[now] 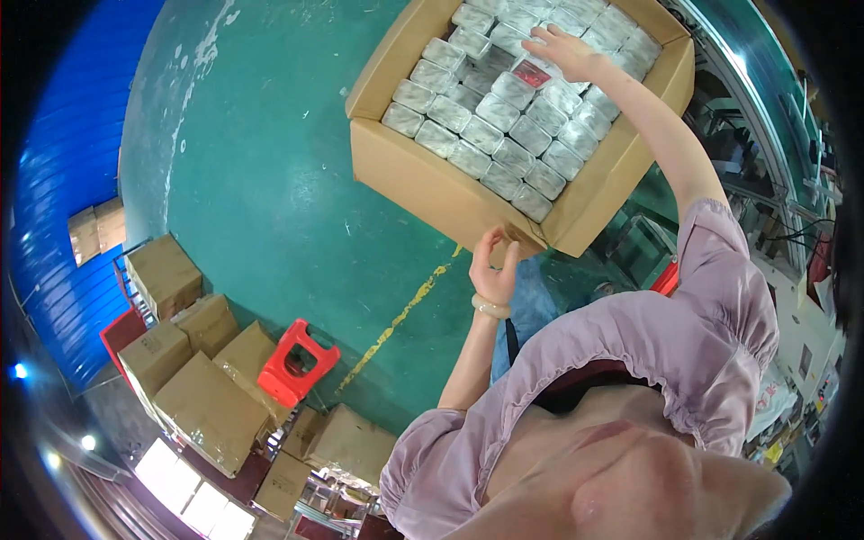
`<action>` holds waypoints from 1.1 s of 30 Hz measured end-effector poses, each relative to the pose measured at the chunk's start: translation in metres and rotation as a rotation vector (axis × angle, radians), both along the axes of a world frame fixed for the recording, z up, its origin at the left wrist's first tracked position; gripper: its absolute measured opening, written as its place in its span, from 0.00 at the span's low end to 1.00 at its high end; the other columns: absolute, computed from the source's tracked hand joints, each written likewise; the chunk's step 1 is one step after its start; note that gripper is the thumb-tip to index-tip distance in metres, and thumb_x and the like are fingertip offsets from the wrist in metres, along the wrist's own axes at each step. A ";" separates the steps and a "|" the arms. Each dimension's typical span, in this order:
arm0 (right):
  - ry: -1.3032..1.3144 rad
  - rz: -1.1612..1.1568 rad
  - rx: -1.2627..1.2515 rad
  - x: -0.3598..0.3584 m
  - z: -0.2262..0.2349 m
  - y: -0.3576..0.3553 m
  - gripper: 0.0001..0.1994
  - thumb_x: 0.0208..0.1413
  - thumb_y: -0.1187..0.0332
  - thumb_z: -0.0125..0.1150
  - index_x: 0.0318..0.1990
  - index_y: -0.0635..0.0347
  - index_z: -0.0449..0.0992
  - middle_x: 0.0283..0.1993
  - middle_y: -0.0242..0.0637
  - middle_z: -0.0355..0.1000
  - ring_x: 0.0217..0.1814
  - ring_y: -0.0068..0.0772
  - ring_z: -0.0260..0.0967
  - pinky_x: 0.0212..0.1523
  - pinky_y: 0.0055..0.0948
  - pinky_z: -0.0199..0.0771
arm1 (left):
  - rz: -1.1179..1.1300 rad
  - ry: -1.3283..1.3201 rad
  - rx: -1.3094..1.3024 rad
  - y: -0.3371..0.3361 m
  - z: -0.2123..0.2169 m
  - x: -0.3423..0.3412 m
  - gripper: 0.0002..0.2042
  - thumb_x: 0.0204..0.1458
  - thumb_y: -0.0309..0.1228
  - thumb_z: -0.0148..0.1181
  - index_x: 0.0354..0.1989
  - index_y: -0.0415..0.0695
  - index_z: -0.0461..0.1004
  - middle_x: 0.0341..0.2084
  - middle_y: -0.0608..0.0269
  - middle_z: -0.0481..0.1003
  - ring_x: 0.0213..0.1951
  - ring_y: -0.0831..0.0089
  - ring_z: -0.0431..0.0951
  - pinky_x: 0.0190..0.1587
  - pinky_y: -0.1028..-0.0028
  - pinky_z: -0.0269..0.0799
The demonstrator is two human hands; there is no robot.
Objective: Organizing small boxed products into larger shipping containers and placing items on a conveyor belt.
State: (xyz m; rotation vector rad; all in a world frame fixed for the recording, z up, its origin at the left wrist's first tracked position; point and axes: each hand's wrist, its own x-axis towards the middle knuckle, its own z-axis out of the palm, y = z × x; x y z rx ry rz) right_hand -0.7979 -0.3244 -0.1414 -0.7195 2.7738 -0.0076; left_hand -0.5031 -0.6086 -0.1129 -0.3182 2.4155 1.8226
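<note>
A large open cardboard box in front of me holds rows of rounded rectangular packs with a silvery, clear-looking surface. Among them one pack shows a red patch on top. Left of that patch, a darker gap in the top layer shows packs lying lower down. Over the far part of the rows my right hand reaches with its fingers stretched out, and nothing shows in its grasp. My left hand, below a pale bracelet, curls its thumb and fingers at the flap by the box's near corner.
A red plastic stool stands at lower left beside stacked cardboard cartons. A yellow line crosses the green floor. Metal-framed equipment runs along the right, close to my right arm. A blue wall rises at far left.
</note>
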 end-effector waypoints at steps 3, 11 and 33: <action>0.021 -0.047 0.050 0.010 -0.008 -0.015 0.39 0.34 0.85 0.55 0.61 0.54 0.53 0.62 0.47 0.50 0.57 0.48 0.55 0.55 0.34 0.65 | -0.042 0.010 -0.061 0.005 0.000 -0.002 0.16 0.44 0.27 0.63 0.43 0.38 0.71 0.39 0.56 0.74 0.42 0.66 0.74 0.46 0.71 0.68; 0.053 -0.195 0.137 0.053 -0.056 -0.060 0.38 0.38 0.83 0.52 0.63 0.63 0.48 0.65 0.54 0.46 0.61 0.55 0.54 0.60 0.37 0.59 | -0.090 0.094 -0.172 -0.003 0.007 0.006 0.17 0.45 0.26 0.63 0.44 0.38 0.71 0.39 0.57 0.74 0.42 0.68 0.73 0.46 0.72 0.68; 0.655 -1.892 -0.739 0.754 0.012 0.069 0.09 0.51 0.77 0.55 0.41 0.61 0.73 0.39 0.37 0.71 0.38 0.25 0.69 0.40 0.21 0.68 | -1.355 0.142 -0.244 0.313 -0.064 0.246 0.43 0.25 0.42 0.74 0.54 0.41 0.60 0.45 0.52 0.65 0.47 0.55 0.65 0.51 0.61 0.61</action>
